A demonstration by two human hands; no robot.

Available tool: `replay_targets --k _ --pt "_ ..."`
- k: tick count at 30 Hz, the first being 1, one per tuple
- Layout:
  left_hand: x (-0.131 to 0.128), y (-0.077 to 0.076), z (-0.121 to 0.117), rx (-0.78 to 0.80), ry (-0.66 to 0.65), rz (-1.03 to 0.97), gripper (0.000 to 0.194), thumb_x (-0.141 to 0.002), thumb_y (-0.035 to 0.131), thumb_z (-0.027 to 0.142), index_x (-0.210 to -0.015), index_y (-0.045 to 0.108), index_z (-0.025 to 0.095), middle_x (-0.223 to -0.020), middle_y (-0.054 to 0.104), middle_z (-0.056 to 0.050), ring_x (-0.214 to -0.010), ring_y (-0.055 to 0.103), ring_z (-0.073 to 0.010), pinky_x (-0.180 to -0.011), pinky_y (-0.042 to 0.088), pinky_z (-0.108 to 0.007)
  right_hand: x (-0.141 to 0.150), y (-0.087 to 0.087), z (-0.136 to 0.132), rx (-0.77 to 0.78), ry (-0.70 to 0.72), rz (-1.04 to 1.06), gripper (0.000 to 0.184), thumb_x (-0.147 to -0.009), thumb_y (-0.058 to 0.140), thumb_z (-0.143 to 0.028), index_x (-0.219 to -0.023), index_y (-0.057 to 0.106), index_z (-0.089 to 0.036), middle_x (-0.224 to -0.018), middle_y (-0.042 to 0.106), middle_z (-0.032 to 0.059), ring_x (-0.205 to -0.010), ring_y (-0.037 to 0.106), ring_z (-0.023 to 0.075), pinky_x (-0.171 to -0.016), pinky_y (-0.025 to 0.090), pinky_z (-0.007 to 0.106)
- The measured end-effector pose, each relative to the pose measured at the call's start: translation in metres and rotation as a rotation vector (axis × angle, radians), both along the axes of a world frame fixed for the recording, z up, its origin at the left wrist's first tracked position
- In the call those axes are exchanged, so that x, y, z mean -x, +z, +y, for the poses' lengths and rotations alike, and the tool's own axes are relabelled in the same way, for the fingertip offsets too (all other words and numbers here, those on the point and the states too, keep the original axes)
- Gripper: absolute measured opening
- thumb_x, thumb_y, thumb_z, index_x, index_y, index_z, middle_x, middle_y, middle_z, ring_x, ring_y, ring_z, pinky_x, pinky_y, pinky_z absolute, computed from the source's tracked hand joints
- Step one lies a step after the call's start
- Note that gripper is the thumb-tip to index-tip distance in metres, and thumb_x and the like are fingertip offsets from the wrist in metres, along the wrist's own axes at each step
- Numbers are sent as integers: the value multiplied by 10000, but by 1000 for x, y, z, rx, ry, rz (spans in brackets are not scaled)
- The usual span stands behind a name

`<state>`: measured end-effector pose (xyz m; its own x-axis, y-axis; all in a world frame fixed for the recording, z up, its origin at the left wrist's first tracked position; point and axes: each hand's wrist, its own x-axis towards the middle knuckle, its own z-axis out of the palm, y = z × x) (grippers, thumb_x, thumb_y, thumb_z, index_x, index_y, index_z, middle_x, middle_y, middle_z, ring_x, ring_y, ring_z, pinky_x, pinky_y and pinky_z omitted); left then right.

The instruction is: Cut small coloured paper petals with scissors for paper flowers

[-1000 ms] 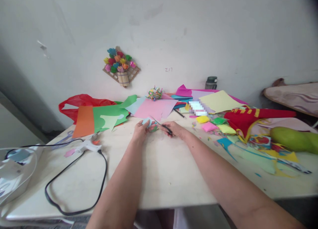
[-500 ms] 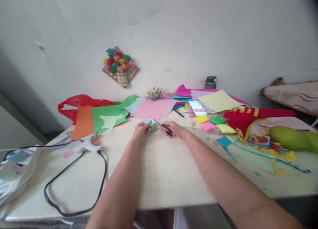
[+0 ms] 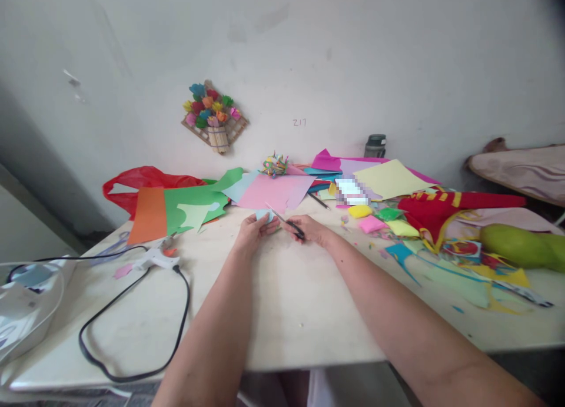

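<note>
Over the middle of the table, my left hand is closed on a small light blue piece of paper. My right hand grips a pair of scissors by the black handles. Their blades point up and left, close beside the paper; whether they touch it I cannot tell. A bit of green shows under my left fingertips, mostly hidden. Just behind both hands lies a pink sheet of paper.
Left are a white glue gun with a looping black cord, and orange and green sheets. Right lie paper scraps, a red and yellow cloth piece, a green fruit-like object and a utility knife. A bottle stands behind.
The small paper has turned in my left hand, and its green and blue part is now mostly hidden by the fingers. My right hand and the scissors have hardly moved.
</note>
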<state>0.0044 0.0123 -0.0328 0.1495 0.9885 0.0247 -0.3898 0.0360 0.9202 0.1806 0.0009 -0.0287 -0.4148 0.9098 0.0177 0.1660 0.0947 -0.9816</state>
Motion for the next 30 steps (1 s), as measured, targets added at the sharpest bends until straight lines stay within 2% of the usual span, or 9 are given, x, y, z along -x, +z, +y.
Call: replay_targets --k 8,18,30 --pt "0 -3 2 -23 3 -71 87 -724 625 109 -803 635 73 -773 686 -101 -714 673 -189 -680 557 -281 1 -7 6 -18 24 15 311 -709 625 -456 -720 553 -154 -450 492 -60 -340 425 54 -329 341 171" --pt "-1 -3 1 -36 -5 -115 90 -714 621 79 -802 637 72 -773 688 -88 -717 672 -170 -694 556 -253 3 -2 1 2 2 26 301 -712 629 -428 -656 516 -155 -440 483 -60 -330 412 48 -329 315 172" --pt "-3 -1 -1 -33 17 -105 93 -702 639 76 -794 642 68 -792 690 -95 -739 669 -175 -745 555 -288 4 -2 -1 9 -7 27 287 -726 620 -419 -676 525 -153 -451 472 -63 -339 408 44 -334 309 167"
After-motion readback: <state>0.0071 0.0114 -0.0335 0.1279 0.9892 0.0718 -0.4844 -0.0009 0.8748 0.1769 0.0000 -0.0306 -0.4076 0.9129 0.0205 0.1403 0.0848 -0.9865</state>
